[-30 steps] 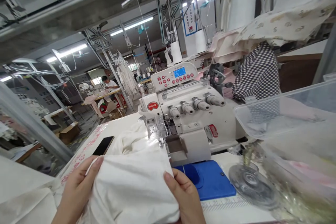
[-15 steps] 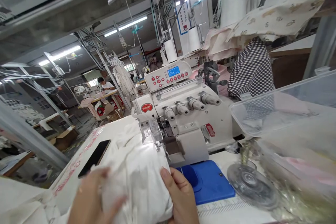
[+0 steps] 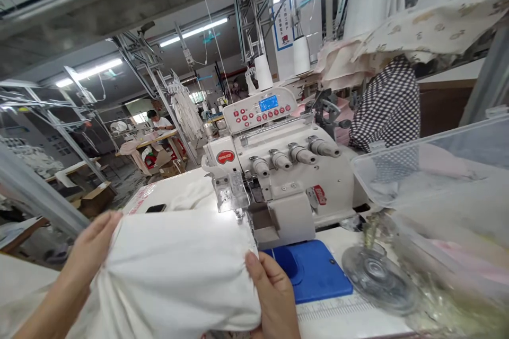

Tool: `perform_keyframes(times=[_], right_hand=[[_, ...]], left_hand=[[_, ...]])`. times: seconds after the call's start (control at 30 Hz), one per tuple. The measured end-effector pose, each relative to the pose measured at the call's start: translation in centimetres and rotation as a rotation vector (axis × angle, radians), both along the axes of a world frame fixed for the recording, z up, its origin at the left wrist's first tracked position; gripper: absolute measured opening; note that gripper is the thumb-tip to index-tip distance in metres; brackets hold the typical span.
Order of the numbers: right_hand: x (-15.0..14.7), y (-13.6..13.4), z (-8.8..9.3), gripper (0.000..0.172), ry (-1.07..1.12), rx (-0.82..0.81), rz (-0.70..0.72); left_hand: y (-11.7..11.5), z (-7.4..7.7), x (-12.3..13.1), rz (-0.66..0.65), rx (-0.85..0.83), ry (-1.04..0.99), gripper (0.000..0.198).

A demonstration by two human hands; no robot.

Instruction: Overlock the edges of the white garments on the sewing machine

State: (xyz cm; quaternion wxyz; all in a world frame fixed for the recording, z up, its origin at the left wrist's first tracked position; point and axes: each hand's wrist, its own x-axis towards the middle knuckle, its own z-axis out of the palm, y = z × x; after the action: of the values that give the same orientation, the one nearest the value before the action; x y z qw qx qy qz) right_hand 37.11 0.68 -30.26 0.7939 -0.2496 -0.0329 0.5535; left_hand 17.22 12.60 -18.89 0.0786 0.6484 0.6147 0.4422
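Both my hands grip a white cloth [image 3: 175, 270], which is gathered and pulled taut between them. My left hand [image 3: 89, 249] pinches its left side, and my right hand [image 3: 274, 296] holds its right edge just in front of a blue plastic plate [image 3: 314, 270]. The cloth's far edge lies against the presser foot [image 3: 230, 193] of a white overlock sewing machine [image 3: 278, 169]. Beyond the cloth, only a sliver of a black phone [image 3: 156, 208] shows on the white table [image 3: 139, 201].
To the right stand a clear plastic bin [image 3: 429, 180] and a glass disc [image 3: 376, 273]. White thread cones [image 3: 263, 71] rise behind the machine. Checked fabric [image 3: 385, 106] and floral fabric [image 3: 429, 26] hang at upper right. A co-worker [image 3: 159, 122] sits at a distant table.
My left hand has moved left and up, stretching the cloth flatter between my hands. The cloth now covers most of the phone.
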Motion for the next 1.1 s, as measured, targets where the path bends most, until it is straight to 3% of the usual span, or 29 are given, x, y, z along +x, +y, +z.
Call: perform_keyframes(times=[0.1, 0.17, 0.27, 0.33, 0.4, 0.43, 0.53, 0.63, 0.83, 1.0, 1.07, 1.1], right_hand=[[-0.1, 0.1, -0.1, 0.035, 0.009, 0.005, -0.01], [-0.1, 0.2, -0.2, 0.035, 0.005, -0.004, -0.013], [0.1, 0.3, -0.7, 0.039, -0.045, -0.02, -0.009], [0.2, 0.3, -1.0, 0.04, -0.073, -0.02, -0.01], [0.2, 0.2, -1.1, 0.04, -0.08, -0.017, -0.01], [0.2, 0.2, -1.1, 0.04, -0.079, -0.014, -0.007], [0.1, -0.1, -0.9, 0.038, -0.065, -0.012, 0.017], [0.2, -0.2, -0.6, 0.037, -0.036, -0.022, 0.041], [0.8, 0.2, 0.2, 0.037, -0.009, 0.001, 0.059], [1.0, 0.1, 0.2, 0.034, 0.016, 0.011, 0.024], [0.8, 0.0, 0.0, 0.034, 0.017, 0.015, 0.01], [0.7, 0.1, -0.2, 0.035, 0.013, 0.019, 0.004]], left_hand=[[1.8, 1.4, 0.8, -0.139, 0.141, 0.519, 0.035], [1.3, 0.5, 1.7, -0.212, 0.21, 0.654, 0.039], [-1.5, -4.1, 2.5, -0.398, 0.347, 0.689, 0.049], [-3.5, -7.5, 2.2, -0.436, 0.305, 0.74, 0.035], [-4.4, -9.5, 1.3, -0.429, 0.218, 0.628, 0.025], [-4.5, -9.6, 0.8, -0.427, 0.158, 0.527, 0.026], [-3.9, -7.5, -0.2, -0.424, 0.006, 0.236, 0.034], [-3.5, -4.8, -0.1, -0.431, -0.064, 0.128, 0.035], [-2.7, -3.2, 0.5, -0.443, -0.089, 0.184, 0.033], [-1.2, -1.8, -0.2, -0.603, -0.303, 0.469, 0.017], [-0.7, -1.2, -0.4, -0.577, -0.322, 0.427, 0.016], [-0.5, -0.9, -0.4, -0.521, -0.326, 0.305, 0.017]])
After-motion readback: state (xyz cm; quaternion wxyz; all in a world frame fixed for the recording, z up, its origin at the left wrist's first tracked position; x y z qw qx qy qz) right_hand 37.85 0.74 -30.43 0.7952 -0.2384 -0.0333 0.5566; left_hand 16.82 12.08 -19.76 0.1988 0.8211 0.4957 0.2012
